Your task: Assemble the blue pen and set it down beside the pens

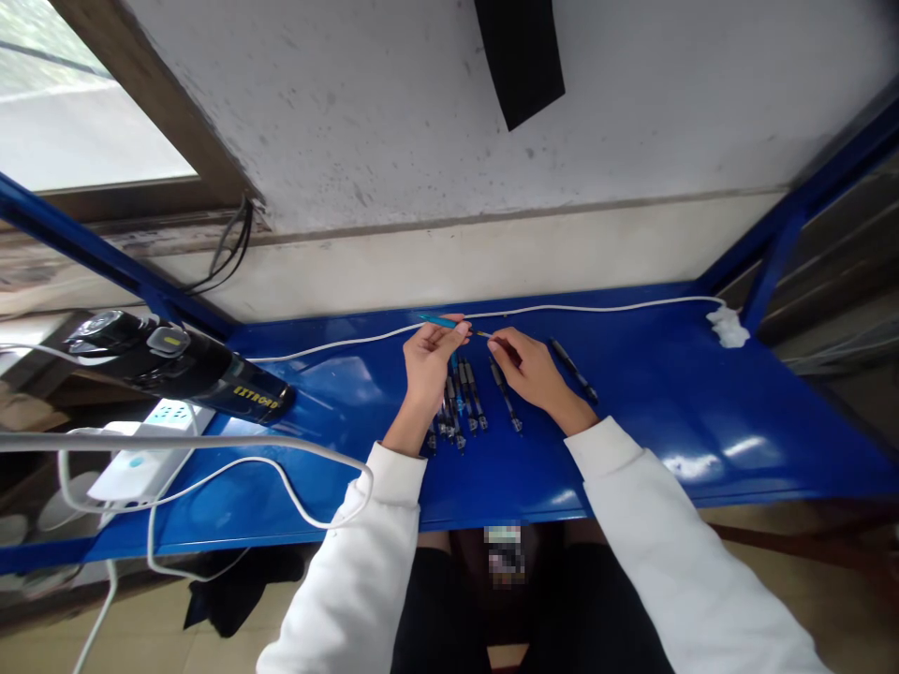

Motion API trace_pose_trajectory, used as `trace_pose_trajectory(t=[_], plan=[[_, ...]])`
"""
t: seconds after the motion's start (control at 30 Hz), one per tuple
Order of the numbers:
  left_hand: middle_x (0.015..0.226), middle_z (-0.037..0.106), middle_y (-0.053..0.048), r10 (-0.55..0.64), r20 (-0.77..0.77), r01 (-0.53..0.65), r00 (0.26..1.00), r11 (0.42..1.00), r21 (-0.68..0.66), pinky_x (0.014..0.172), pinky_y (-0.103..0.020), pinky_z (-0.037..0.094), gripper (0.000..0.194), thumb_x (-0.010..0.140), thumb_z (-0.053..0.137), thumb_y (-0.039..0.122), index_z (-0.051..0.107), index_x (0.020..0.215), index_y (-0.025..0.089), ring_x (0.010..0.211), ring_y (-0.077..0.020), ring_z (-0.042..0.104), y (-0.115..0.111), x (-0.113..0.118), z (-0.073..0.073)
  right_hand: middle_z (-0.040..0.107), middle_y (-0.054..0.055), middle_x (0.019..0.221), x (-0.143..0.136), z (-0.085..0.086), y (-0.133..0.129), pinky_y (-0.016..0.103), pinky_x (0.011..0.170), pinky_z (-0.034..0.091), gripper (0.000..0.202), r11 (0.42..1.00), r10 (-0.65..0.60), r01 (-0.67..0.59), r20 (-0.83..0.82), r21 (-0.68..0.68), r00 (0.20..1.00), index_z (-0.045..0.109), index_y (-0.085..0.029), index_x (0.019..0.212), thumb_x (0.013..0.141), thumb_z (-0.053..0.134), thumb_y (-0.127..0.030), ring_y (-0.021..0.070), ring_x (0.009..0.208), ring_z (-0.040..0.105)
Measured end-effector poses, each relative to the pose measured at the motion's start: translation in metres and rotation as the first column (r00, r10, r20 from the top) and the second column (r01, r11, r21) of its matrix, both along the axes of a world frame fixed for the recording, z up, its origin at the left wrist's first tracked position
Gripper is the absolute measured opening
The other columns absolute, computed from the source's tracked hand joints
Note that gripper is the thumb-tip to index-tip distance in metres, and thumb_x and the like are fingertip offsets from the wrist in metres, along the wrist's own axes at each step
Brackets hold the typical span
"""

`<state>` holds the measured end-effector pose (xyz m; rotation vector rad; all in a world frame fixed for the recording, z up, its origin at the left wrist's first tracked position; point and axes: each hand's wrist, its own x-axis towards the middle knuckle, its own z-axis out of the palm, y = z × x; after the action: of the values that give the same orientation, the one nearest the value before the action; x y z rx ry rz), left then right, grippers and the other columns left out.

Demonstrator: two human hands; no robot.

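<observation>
Hands are meeting over the middle of the blue bench top (653,412), both coming out of white sleeves. The left hand (427,360) is pinching a blue pen barrel (439,321) between thumb and fingertips, holding it just above the surface with its far end pointing left. The right hand (528,367) is pinching the thin refill tip (481,333) that is sticking out of that barrel, fingers pressed together on it, so the two hands are almost touching. Lying under and between the wrists is a cluster of dark pens (460,402), packed side by side and pointing away from the person, with one separate dark pen (507,398) resting just beside the right palm. Another black pen (574,371) is lying slantwise on the far side of the right wrist, near it but apart. A white cable (596,307) is running along the back of the bench, passing just behind the fingertips and ending near a crumpled white wad (729,328) at the right corner. Well off to the left, a black power tool (175,365) is lying on its side, and a white power strip (151,449) is sitting just below it.
</observation>
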<state>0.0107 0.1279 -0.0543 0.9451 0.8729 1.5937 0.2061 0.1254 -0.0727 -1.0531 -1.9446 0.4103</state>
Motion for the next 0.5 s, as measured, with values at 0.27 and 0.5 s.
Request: trace_pose_trajectory(t=[0.27,0.5], plan=[[0.098,0.084,-0.006,-0.009,-0.056,0.011,0.998,0.999,0.036,0.093,-0.035,0.061,0.028,0.085,0.098,0.037,0.088,0.106,0.021,0.090,-0.0193,0.078,-0.0016,0.0008,0.0002,0.076,0.007,0.097,-0.0002,-0.0010,0.0009,0.037,0.076,0.051,0.028,1.000,-0.010,0.010,0.008,0.010,1.000,0.066,-0.026,0.110,0.117,0.051,-0.048,0.0255,0.084,0.071],[0.097,0.085,-0.008,-0.136,-0.176,0.142,0.975,0.990,0.020,0.091,-0.041,0.061,0.028,0.078,0.102,0.037,0.090,0.098,0.021,0.086,-0.0237,0.078,-0.0063,0.0066,0.0010,0.075,0.005,0.090,-0.0018,-0.0003,-0.0013,0.036,0.072,0.051,0.025,1.000,0.013,-0.013,-0.003,0.002,1.000,0.065,-0.026,0.107,0.115,0.056,-0.049,0.0234,0.076,0.069]])
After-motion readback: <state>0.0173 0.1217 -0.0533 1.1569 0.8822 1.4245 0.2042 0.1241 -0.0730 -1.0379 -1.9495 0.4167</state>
